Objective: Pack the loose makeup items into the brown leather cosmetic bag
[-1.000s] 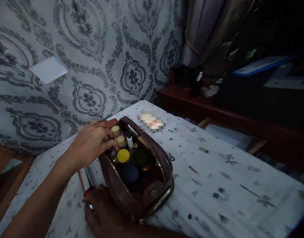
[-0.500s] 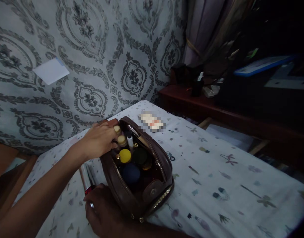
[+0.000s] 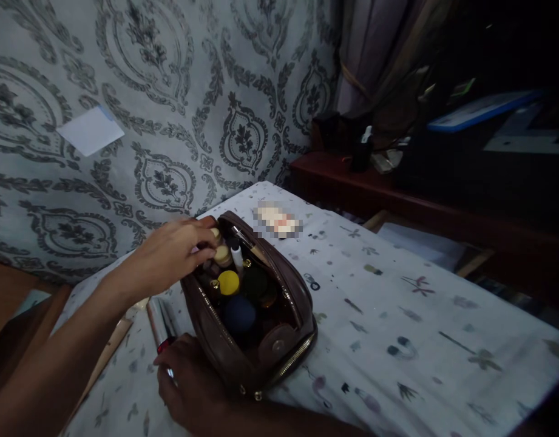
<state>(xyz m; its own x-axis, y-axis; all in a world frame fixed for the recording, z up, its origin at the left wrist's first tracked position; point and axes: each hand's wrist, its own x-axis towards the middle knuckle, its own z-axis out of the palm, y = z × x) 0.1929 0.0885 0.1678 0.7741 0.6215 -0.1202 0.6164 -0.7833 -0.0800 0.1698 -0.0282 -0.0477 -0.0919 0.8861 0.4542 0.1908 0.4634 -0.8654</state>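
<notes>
A brown leather pouch (image 3: 301, 297) lies unzipped on the patterned sheet. Inside it are a yellow round lid (image 3: 229, 283), a dark blue round item (image 3: 239, 314), a white tube with a black cap (image 3: 237, 257) and cream-topped jars (image 3: 222, 255). My left hand (image 3: 170, 252) reaches over the pouch's far left end, fingers curled together beside the jars; what they pinch is too small to name. My right hand (image 3: 188, 382) is at the pouch's near left side, fingers closed around the lower end of a silver tube (image 3: 157, 320) with a red band.
A blurred, pixelated item (image 3: 278, 220) lies on the sheet (image 3: 370, 315) behind the pouch. A flat tan item (image 3: 108, 346) is partly behind my left forearm. A white card (image 3: 91, 130) is on the patterned wall. A dark red desk (image 3: 343, 188) with an open drawer stands at right.
My left hand has lifted and shifted slightly left, and its forearm has moved up, uncovering the flat tan item. My right hand has barely moved.
</notes>
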